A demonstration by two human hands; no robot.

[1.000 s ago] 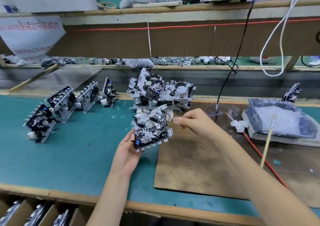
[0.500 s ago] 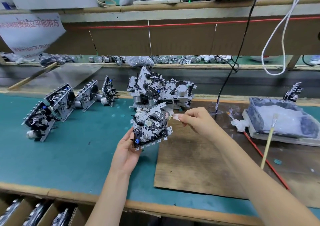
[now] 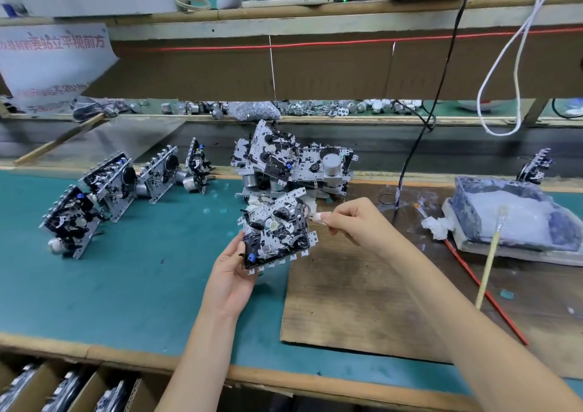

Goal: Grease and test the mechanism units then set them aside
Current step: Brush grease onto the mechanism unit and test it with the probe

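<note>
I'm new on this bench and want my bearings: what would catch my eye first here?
At centre, a mechanism unit is held up, the left hand gripping its lower corner while the right hand pinches at its right edge. A row of units stands tilted on the green mat to the left, with a pile of units behind. At the right a brush leans into a grease tub.

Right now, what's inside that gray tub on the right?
White grease fills the tub, and a brush leans in with its tip over the grease. The tub's bottom is covered by the grease, so anything under it cannot be seen.
</note>
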